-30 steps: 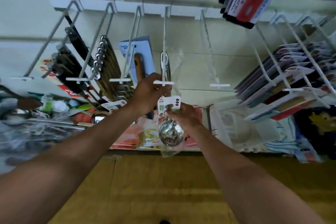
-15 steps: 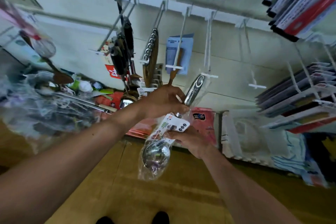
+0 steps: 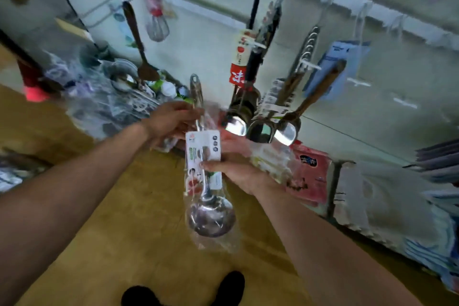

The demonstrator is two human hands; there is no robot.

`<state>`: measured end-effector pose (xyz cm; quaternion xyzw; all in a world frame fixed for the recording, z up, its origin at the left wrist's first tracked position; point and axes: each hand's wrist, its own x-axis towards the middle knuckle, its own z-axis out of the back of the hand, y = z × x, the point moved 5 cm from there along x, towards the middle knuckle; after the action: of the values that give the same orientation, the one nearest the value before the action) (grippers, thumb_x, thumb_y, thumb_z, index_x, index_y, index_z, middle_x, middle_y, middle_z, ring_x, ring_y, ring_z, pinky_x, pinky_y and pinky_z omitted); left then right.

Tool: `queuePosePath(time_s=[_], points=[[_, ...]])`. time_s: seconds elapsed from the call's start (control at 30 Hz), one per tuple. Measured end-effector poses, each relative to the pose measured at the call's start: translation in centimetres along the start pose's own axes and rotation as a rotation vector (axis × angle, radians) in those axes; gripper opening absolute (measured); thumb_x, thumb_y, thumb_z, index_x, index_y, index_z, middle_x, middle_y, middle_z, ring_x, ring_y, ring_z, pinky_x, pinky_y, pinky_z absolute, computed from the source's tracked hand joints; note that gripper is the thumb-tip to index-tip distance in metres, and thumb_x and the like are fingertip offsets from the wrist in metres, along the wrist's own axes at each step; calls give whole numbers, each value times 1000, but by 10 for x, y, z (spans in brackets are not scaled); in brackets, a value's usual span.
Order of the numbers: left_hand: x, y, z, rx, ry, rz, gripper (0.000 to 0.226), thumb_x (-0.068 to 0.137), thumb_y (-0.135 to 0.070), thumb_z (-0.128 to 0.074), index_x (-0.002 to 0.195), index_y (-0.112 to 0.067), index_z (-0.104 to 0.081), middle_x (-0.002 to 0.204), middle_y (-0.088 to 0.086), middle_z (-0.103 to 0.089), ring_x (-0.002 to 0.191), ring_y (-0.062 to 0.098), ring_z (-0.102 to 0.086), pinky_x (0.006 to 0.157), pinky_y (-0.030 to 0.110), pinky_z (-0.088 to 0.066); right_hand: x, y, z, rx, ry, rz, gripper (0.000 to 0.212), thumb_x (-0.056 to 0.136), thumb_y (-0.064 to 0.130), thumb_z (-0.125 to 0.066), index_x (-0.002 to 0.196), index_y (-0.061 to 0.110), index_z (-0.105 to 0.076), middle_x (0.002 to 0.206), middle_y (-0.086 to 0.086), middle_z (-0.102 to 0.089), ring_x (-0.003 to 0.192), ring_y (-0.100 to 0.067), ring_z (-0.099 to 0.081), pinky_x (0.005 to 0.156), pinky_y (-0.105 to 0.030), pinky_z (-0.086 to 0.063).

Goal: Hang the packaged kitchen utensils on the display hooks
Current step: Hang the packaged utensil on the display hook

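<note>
A steel ladle in a clear plastic sleeve with a white label card (image 3: pixel 206 156) hangs bowl-down in front of me, over the floor. My left hand (image 3: pixel 171 120) grips the upper handle through the plastic. My right hand (image 3: pixel 234 165) pinches the label card at the ladle's middle. The white display hooks (image 3: pixel 309 63) stick out of the wall rail above and to the right, apart from the ladle. Several ladles and wooden-handled utensils (image 3: pixel 263 124) hang on those hooks.
A heap of bagged utensils (image 3: pixel 116 97) lies on the floor to the left, under a hanging whisk (image 3: pixel 156 27) and spoon. Pink packets (image 3: pixel 308 176) and white cloths (image 3: pixel 372 196) line the wall's base at right. My shoes (image 3: pixel 183 293) stand on the yellow-brown floor.
The view swung left and down. Both hands brought the packaged ladle away from the hook where it was held a second ago, lower and to the left.
</note>
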<state>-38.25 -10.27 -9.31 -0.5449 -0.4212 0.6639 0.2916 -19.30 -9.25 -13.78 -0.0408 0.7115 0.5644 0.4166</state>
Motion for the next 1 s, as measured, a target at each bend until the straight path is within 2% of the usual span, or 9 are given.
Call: queuePosePath(time_s=[0.17,0.4,0.5,0.67,0.73,0.8,0.87,0.93,1.0], points=[[-25,18,124,-203,-252,33,14,89,-27,-71,88,-16,-62,67,-2,-61,57,13,-57,58,28,-53,54,62,-95,-121,80,33,80,55,64,-85,124,30,-64,122,8,-69,117,-19,-63,109,-50,-42],[-80,29,280,-340,-451,44,35,79,-32,-78,105,-11,-68,85,2,-71,69,14,-68,56,26,-56,109,139,-227,-234,182,55,81,52,64,-86,122,29,-66,121,8,-70,117,-19,-63,110,-48,-42],[-113,46,342,-389,-490,47,39,79,-32,-78,109,-10,-67,89,4,-70,76,16,-69,57,27,-56,125,166,-288,-292,251,42,60,64,50,-85,116,25,-69,115,6,-72,108,-15,-67,107,-45,-45],[-161,90,433,-418,-573,103,26,88,-34,-71,105,-16,-62,96,3,-67,85,18,-65,64,30,-56,161,183,-386,-373,386,18,48,80,37,-78,123,18,-66,108,8,-72,72,5,-64,60,-13,-46],[-178,108,461,-436,-615,150,27,89,-34,-70,106,-15,-61,97,3,-67,83,18,-65,67,30,-56,174,181,-426,-415,422,10,74,67,51,-84,130,18,-61,115,3,-69,91,-7,-66,79,-27,-54],[-194,124,485,-450,-661,201,24,90,-35,-69,102,-16,-60,94,3,-66,79,16,-64,66,30,-55,190,175,-461,-396,439,-46,94,50,64,-87,131,25,-59,137,0,-59,125,-20,-54,111,-48,-40],[-207,135,508,-422,-704,255,24,89,-37,-70,98,-18,-59,90,1,-64,78,15,-61,59,29,-51,195,171,-494,-384,536,-131,71,62,62,-82,124,35,-59,151,2,-43,140,-21,-36,120,-52,-21],[-215,137,527,-410,-714,286,21,90,-36,-70,95,-19,-59,89,1,-60,77,15,-59,53,28,-50,203,168,-516,-230,629,-246,60,65,51,-85,118,29,-67,145,-5,-52,133,-24,-47,118,-53,-26],[-215,131,543,-398,-653,319,16,93,-34,-67,93,-21,-59,94,3,-57,77,17,-59,51,27,-51,209,160,-535,91,722,-365,43,65,28,-86,103,12,-73,110,-13,-72,101,-25,-69,113,-53,-35]])
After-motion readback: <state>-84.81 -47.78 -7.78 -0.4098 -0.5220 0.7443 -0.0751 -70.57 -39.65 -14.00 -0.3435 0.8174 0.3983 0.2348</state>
